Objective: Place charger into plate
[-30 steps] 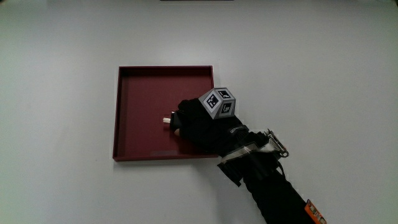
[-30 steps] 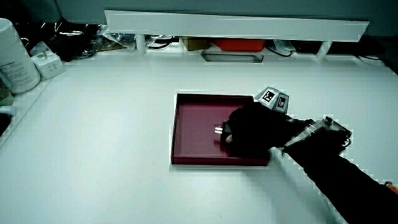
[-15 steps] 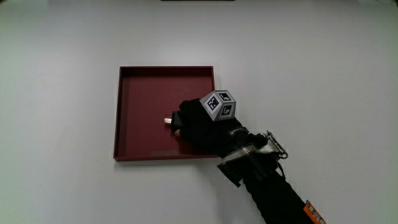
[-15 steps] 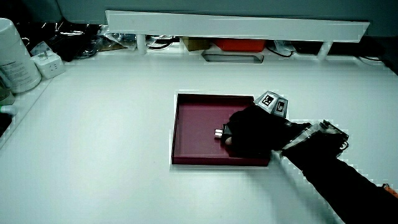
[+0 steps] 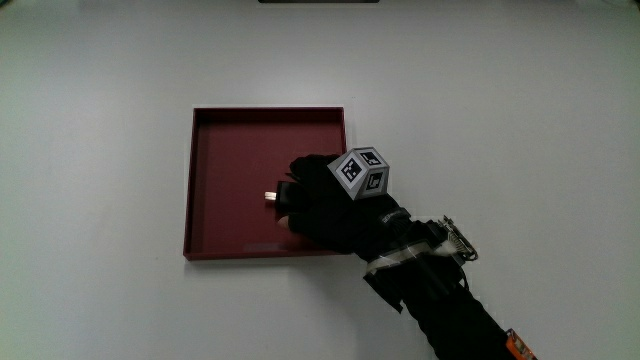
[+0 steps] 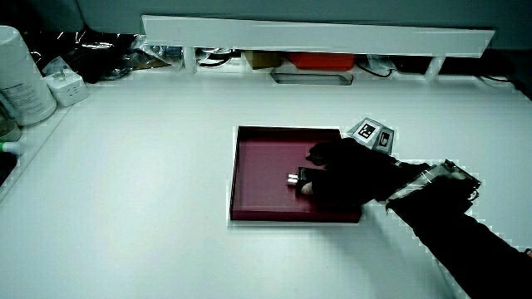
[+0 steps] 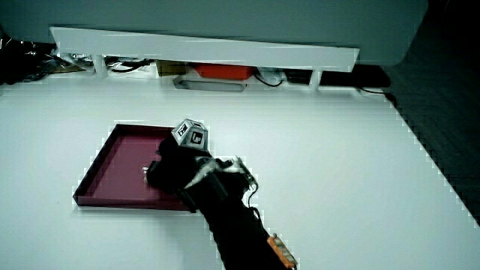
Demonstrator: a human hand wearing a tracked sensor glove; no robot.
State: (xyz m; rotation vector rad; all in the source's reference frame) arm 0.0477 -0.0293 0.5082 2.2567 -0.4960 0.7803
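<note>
A dark red square plate (image 5: 190, 180) lies on the white table, also seen in both side views (image 6: 233, 174) (image 7: 97, 161). The gloved hand (image 5: 315, 200) is over the part of the plate nearest the person, fingers curled round a small black charger (image 5: 283, 195). Only the charger's metal prongs stick out past the fingertips, low over the plate's floor (image 6: 293, 177). In a side view the hand (image 7: 172, 169) hides most of the charger. The patterned cube (image 5: 362, 173) sits on the hand's back, and the forearm runs off toward the person.
A low white partition (image 6: 316, 33) (image 7: 202, 45) stands at the table's edge away from the person, with a red box (image 6: 320, 60) and cables under it. A white bottle (image 6: 21, 75) and a white adapter (image 6: 65, 85) stand at a table corner.
The hand has turned and drawn back slightly toward the person, the cube shifting with it. The charger's prongs stay at the same spot over the plate.
</note>
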